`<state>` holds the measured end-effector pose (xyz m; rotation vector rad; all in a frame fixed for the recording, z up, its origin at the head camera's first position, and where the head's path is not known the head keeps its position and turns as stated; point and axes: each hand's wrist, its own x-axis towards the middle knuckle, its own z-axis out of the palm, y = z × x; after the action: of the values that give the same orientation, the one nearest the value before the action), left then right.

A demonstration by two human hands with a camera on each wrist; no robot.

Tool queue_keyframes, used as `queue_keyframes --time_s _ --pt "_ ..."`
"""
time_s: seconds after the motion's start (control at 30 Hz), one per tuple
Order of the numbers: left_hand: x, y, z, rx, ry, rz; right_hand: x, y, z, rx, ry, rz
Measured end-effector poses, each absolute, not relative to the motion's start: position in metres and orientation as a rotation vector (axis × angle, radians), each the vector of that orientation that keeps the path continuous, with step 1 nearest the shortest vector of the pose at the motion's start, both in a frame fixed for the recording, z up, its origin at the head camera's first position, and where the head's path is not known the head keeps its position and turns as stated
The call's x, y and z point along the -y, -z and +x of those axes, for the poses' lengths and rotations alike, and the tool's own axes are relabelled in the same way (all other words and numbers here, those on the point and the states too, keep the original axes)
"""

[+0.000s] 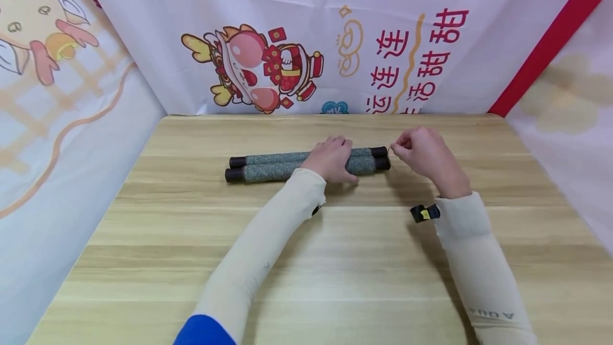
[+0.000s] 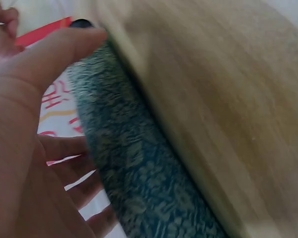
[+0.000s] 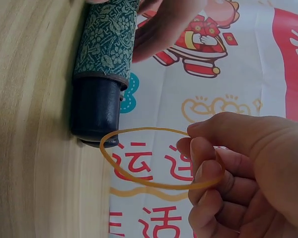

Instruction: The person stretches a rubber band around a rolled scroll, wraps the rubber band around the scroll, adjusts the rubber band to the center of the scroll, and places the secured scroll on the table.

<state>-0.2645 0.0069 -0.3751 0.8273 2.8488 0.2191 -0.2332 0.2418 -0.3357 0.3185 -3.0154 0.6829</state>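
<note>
Two rolled scrolls lie side by side on the table, a near scroll and a far scroll, both in green patterned cloth with dark end knobs. My left hand grips across them right of their middle, thumb on the near side and fingers along the far side. Just off their right ends, my right hand pinches a tan rubber band between thumb and curled fingers. In the right wrist view the band hangs as an open loop, its far end overlapping the tip of a dark knob.
The light wood table stretches toward me and to both sides. Behind it hangs a white cloth printed with a cartoon figure and red characters. Patterned cloths also hang at left and right. A small black wrist camera sits at the right cuff.
</note>
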Motion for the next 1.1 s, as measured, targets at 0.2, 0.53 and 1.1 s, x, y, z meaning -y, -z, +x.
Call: queue_keyframes --time_s 0.2,0.53,1.1 --pt "-0.013 0.375 -0.266 -2.803 -0.229 0.76 -0.243 0.336 -0.234 3.026 -0.673 0.296" --pt "-0.01 0.382 -0.276 -2.747 -0.303 0.738 -0.244 0.336 -0.235 3.02 -0.682 0.285" --pt "0.003 0.382 -0.288 -2.851 -0.288 0.81 -0.245 0.329 -0.23 3.03 -0.673 0.25"
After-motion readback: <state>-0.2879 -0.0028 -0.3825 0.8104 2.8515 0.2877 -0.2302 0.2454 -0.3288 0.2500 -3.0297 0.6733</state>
